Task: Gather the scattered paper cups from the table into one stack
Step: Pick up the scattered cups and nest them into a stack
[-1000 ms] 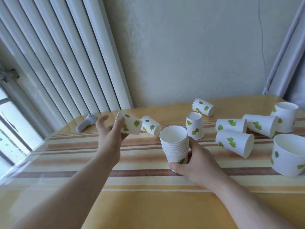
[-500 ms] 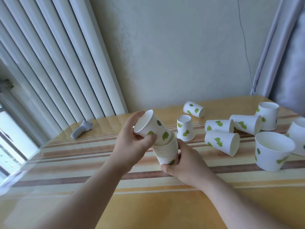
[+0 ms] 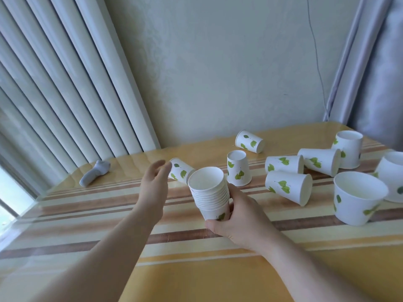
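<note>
My right hand (image 3: 236, 216) grips the base of a stack of white paper cups with green leaves (image 3: 210, 191), tilted slightly left above the striped table (image 3: 109, 214). My left hand (image 3: 154, 184) is open, its fingers next to a cup lying on its side (image 3: 180, 173) just behind the stack. Several more loose cups are scattered on the right: one upside down (image 3: 238, 167), one lying at the back (image 3: 249, 141), three lying on their sides (image 3: 287, 187), and upright ones (image 3: 357, 196) near the right edge.
A grey sock-like object (image 3: 94, 172) lies at the table's back left. Vertical blinds hang on the left, a curtain (image 3: 375, 62) on the right, and a plain wall behind the table.
My left hand dropped its cup into the stack, let go, and moved back left toward the lying cup. The stack is one cup taller.
</note>
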A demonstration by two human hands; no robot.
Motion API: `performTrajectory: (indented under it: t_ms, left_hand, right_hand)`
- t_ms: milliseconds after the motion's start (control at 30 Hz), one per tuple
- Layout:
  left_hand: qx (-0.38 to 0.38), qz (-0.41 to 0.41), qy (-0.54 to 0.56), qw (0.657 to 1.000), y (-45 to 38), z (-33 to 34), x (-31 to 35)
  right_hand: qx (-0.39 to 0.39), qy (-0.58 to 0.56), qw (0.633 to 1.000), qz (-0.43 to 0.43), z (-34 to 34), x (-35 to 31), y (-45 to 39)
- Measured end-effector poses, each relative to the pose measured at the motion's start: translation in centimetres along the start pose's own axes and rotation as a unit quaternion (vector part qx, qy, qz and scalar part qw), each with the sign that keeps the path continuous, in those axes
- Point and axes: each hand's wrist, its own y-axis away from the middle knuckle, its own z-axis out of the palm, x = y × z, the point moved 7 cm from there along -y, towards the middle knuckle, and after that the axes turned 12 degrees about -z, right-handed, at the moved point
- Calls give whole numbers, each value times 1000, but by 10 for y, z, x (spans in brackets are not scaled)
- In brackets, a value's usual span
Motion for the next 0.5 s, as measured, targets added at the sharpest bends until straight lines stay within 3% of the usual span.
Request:
performTrajectory:
  t_ms: [100, 267, 400, 500]
  left_hand:
    - [73, -74, -83, 991, -26, 4, -13]
    - [46, -111, -145, 982, -95, 17, -37]
    - [-21, -73, -49, 996, -49, 33, -20]
    - [-81, -56, 130, 987, -20, 31, -10]
  right_hand:
    - [-5, 1, 1000, 1, 1, 2, -1]
    - [-3, 6, 1000, -3, 1, 4, -3]
    - [-2, 1, 1000, 1, 1, 1, -2]
    - [2, 3, 1000, 1, 0, 1, -2]
